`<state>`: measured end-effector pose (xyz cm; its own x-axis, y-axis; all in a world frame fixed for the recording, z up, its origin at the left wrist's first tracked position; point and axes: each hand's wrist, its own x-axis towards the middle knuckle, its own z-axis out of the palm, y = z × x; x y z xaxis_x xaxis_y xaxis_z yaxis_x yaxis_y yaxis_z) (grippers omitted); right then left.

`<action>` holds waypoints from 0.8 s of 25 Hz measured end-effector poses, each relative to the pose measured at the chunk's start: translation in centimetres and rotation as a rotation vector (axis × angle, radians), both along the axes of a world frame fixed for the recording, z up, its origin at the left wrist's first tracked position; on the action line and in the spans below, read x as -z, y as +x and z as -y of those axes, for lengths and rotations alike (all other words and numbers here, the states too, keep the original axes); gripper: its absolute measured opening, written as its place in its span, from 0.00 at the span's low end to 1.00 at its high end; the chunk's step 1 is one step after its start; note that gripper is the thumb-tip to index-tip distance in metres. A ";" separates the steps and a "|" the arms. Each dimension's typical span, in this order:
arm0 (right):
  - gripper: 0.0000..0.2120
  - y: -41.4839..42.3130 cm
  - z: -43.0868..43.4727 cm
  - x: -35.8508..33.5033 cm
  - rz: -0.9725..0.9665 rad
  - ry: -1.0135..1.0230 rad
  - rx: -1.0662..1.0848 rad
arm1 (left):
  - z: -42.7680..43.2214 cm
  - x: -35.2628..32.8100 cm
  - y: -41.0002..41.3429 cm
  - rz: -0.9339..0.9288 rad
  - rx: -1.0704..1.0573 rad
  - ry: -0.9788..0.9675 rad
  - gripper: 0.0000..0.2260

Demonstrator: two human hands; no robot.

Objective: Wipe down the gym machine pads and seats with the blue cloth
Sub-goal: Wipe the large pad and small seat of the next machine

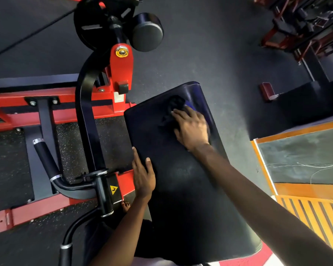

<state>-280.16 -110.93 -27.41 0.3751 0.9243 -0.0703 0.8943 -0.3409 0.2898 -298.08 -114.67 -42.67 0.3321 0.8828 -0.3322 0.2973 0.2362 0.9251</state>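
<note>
Blue cloth (191,107) under right hand (192,129) on pad (181,198); left hand (143,176) on edge.

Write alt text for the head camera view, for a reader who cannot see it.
A person's right hand presses a blue cloth onto the far end of a long black pad, seen from above. The left hand rests flat on the pad's left edge, beside the machine's red and black frame.
</note>
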 end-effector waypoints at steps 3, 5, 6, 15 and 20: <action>0.25 -0.2 -5.6 1.6 -0.002 -0.061 0.028 | -0.1 0.0 0.0 -0.004 0.006 -0.027 0.28; 0.24 0.5 -7.3 1.2 -0.032 -0.026 0.076 | -0.1 -0.1 0.2 -0.017 -0.001 -0.029 0.27; 0.25 0.9 -7.0 0.5 -0.051 0.003 0.102 | -0.1 -0.2 0.2 -0.019 -0.002 -0.041 0.27; 0.24 -3.5 11.6 -1.6 -0.044 0.381 0.273 | -0.3 -1.4 -0.1 -0.013 0.021 -0.053 0.27; 0.24 -3.1 8.8 -0.9 -0.038 0.346 0.257 | -0.4 -1.1 -0.6 -0.181 0.125 -0.069 0.28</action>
